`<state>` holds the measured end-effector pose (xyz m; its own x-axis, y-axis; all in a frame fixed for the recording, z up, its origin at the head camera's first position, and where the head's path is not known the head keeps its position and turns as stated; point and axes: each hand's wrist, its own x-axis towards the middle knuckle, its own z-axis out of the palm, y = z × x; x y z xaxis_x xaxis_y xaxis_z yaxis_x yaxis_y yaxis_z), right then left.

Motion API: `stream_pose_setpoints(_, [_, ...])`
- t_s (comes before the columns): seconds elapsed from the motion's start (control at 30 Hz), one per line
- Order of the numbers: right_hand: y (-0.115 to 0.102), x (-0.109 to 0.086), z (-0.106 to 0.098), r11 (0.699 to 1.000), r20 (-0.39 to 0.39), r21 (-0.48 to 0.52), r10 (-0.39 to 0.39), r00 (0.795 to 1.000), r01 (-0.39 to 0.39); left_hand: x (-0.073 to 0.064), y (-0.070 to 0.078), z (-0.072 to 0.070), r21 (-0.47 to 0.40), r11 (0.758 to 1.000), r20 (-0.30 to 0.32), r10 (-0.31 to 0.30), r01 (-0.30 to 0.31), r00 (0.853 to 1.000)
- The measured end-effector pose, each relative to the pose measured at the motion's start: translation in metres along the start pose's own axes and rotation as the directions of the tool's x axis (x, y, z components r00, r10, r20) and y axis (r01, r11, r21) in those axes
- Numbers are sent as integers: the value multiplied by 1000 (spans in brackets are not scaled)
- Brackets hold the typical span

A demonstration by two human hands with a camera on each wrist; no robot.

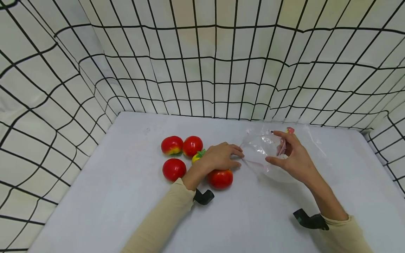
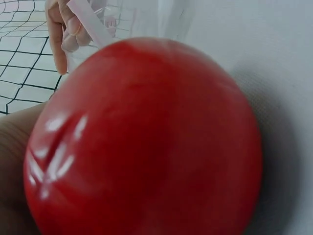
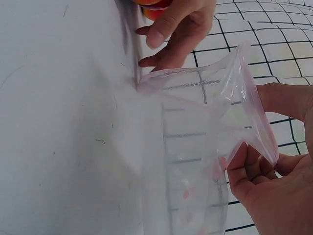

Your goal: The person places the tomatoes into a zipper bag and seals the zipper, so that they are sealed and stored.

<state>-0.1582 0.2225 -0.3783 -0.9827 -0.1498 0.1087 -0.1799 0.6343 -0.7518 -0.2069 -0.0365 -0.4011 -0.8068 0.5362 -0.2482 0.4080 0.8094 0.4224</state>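
Note:
My right hand (image 1: 295, 160) grips the pink-edged mouth of a clear plastic zip bag (image 3: 190, 147), thumb and forefinger spread apart and the other fingers curled at the edge. The bag's mouth gapes toward the left. My left hand (image 1: 221, 156) reaches over a red toy tomato (image 1: 220, 180), its fingertips right by the bag's left corner and nothing in its grasp. That tomato fills most of the left wrist view. Partly hidden behind the left hand is a yellow toy fruit (image 1: 195, 158) with green leaves.
Left of the left hand lie more red toy fruits: one with a yellow patch (image 1: 172, 145), a plain red one (image 1: 192, 146) and another nearer one (image 1: 174, 170). A black wire grid (image 1: 215, 82) fences the white table (image 1: 110, 196) at the back and sides.

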Motion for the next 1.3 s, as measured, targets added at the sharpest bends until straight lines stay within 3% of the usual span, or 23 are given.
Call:
stream_pose_setpoints(0.37, [3,4,4,996,7,36,-79,997,78,-2,2,-1,-183,982,-128,22,-46,992])
stream_pose_setpoints(0.7, [5,5,4,998,-4,2,-70,998,70,-26,5,-11,-196,977,-255,28,-80,967])
stream_pose_setpoints(0.87, [5,4,1,999,13,-19,-41,999,41,-42,0,-11,-187,979,-266,29,-81,964])
stream_pose_setpoints(1.1, [6,3,-3,999,56,-24,-21,998,23,-58,-13,-9,-101,988,-264,88,-118,961])
stream_pose_setpoints(1.3, [6,4,-4,999,64,-19,-25,998,27,-67,-23,-8,-36,990,-215,127,-138,968])
